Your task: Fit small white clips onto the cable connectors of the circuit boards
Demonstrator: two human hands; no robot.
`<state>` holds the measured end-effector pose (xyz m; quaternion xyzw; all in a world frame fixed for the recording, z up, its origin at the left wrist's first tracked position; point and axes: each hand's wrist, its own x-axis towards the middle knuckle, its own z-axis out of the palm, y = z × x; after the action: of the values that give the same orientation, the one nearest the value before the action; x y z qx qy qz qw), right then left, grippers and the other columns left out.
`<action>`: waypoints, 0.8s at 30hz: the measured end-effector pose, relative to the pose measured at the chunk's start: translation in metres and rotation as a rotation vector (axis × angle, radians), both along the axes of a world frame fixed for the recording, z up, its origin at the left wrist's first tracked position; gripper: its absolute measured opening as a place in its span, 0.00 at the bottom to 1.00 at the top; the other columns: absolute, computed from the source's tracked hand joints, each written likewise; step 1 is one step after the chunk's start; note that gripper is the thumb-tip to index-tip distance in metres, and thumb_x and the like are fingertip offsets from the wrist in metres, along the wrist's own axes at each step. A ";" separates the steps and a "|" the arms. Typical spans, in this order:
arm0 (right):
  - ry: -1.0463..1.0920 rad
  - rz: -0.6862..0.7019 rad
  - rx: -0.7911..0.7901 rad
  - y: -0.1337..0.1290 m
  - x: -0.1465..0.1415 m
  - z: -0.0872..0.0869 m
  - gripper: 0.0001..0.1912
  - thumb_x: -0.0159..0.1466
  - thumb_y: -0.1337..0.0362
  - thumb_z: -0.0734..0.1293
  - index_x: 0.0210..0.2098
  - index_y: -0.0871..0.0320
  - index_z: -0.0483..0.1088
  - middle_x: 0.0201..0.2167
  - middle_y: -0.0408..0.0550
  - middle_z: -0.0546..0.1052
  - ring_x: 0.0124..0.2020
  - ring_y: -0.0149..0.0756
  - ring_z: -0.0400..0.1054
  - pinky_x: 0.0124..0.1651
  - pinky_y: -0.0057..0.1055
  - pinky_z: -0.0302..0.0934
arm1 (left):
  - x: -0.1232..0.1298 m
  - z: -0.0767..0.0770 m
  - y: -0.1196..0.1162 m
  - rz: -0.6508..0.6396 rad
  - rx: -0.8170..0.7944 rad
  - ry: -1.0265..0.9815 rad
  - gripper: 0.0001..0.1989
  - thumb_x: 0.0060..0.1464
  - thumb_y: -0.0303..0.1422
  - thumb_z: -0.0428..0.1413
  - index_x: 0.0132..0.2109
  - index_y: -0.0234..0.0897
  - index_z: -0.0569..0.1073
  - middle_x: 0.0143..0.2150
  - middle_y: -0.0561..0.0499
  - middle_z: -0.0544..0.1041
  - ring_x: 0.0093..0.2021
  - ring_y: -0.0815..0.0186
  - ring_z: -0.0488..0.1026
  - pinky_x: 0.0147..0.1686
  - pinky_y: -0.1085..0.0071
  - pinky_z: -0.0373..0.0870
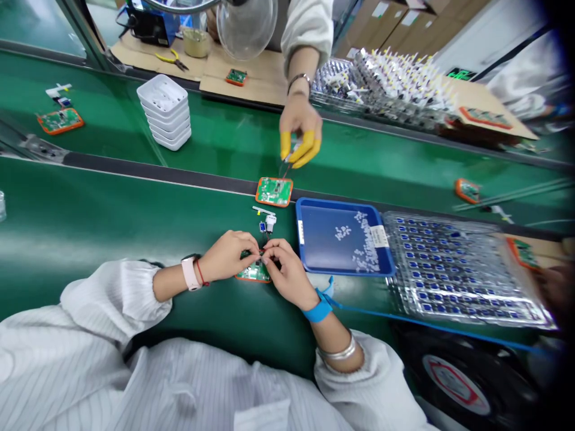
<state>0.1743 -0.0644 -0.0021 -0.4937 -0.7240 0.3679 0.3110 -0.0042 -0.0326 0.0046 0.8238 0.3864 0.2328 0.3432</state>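
Note:
A green circuit board with an orange edge (pixel 253 273) lies on the green bench under my hands. My left hand (pixel 230 254) is closed in a pinch at its upper part. My right hand (pixel 287 270) pinches right beside it, the fingertips of both nearly meeting. What they hold is too small to make out. Thin red wires run from the board to a white connector part (pixel 270 222) and a small blue component (pixel 263 227), with a white strip (pixel 263 211) above them. A blue strap (pixel 318 306) circles my right wrist.
A co-worker's hand (pixel 300 129) with yellow finger covers holds wires above another orange-edged board (pixel 274 192). To my right are a blue tray (pixel 321 263) of small white pieces and clear trays (pixel 404 302) of blue parts. Stacked white dishes (pixel 173 140) stand back left; a fan (pixel 456 383) sits lower right.

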 end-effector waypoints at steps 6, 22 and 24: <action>-0.006 -0.035 -0.010 0.002 -0.002 -0.004 0.07 0.60 0.70 0.59 0.26 0.57 0.63 0.36 0.50 0.66 0.40 0.36 0.64 0.42 0.36 0.61 | 0.003 0.002 0.004 0.018 -0.046 0.016 0.06 0.51 0.25 0.55 0.29 0.35 0.75 0.35 0.52 0.77 0.35 0.67 0.73 0.40 0.71 0.65; -0.336 -0.610 0.180 0.039 0.158 -0.010 0.07 0.54 0.62 0.62 0.21 0.56 0.67 0.27 0.50 0.71 0.35 0.42 0.65 0.44 0.44 0.61 | -0.008 -0.006 0.009 -0.109 0.046 0.031 0.06 0.57 0.33 0.51 0.40 0.37 0.70 0.39 0.49 0.74 0.40 0.64 0.68 0.42 0.66 0.64; -0.357 -0.593 0.164 0.039 0.161 -0.017 0.08 0.54 0.61 0.62 0.21 0.57 0.67 0.27 0.50 0.71 0.35 0.42 0.65 0.45 0.45 0.60 | -0.009 -0.006 0.009 -0.118 0.056 0.039 0.07 0.58 0.33 0.51 0.41 0.37 0.69 0.40 0.49 0.74 0.40 0.63 0.68 0.43 0.65 0.64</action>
<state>0.3354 -0.0257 -0.0188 -0.7121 -0.6195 0.1101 0.3114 -0.0132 -0.0239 -0.0010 0.8587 0.3373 0.2069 0.3257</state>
